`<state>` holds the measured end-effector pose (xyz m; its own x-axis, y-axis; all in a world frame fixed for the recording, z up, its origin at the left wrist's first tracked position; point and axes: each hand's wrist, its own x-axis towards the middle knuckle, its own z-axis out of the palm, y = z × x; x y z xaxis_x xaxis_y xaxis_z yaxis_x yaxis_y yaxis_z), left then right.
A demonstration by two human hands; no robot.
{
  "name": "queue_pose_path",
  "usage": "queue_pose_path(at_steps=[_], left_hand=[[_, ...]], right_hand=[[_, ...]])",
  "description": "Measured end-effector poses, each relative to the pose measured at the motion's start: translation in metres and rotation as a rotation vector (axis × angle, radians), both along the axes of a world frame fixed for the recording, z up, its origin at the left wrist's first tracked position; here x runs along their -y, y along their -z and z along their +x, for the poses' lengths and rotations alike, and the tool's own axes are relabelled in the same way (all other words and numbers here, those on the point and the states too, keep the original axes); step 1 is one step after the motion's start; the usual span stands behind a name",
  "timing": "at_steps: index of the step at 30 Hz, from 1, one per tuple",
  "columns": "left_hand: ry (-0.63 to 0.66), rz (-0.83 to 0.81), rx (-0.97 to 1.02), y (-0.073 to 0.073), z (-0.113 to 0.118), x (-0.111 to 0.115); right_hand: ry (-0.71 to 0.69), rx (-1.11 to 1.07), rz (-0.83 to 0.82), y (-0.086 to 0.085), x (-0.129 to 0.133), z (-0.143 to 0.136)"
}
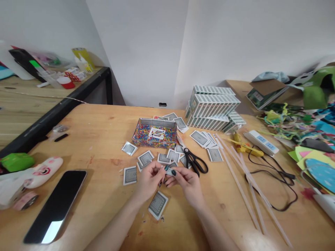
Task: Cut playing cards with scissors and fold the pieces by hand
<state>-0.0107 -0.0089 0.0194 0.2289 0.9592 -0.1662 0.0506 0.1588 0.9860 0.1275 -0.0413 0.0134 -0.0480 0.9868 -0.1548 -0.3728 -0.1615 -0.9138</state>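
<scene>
My left hand (151,178) and my right hand (186,181) meet near the middle of the table, thumbs and fingers pinched on a small grey-patterned playing card (169,171). The fingers cover much of it. Below my hands a playing card (158,205) lies face down, and several more, such as this grey-backed card (130,175), are scattered to the left and behind. Farther back stands an open, low box (154,143) with a multicoloured speckled pattern. A face-up card (157,133) lies in it. Black-handled scissors (195,162) rest beyond my right hand.
Striped card boxes (214,104) are stacked at the back right. Long translucent glue sticks (251,184), a yellow glue gun (246,145), a power strip (262,142) and a looped black cable (284,181) lie to the right. A phone (57,205) lies at the left front.
</scene>
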Motion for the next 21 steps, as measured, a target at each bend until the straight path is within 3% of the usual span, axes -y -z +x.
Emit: queue_pose_path(at_steps=[7, 14, 21], left_hand=[[-0.008, 0.048, -0.058, 0.0, -0.001, 0.0], [0.065, 0.058, -0.063, 0.003, -0.001, 0.002], [0.184, -0.015, -0.051, 0.0, -0.002, 0.0]], right_hand=[[-0.011, 0.011, -0.029, 0.0, -0.002, 0.0], [0.024, 0.1, -0.059, 0.0, -0.001, 0.0], [-0.111, 0.15, -0.089, -0.005, -0.002, 0.01]])
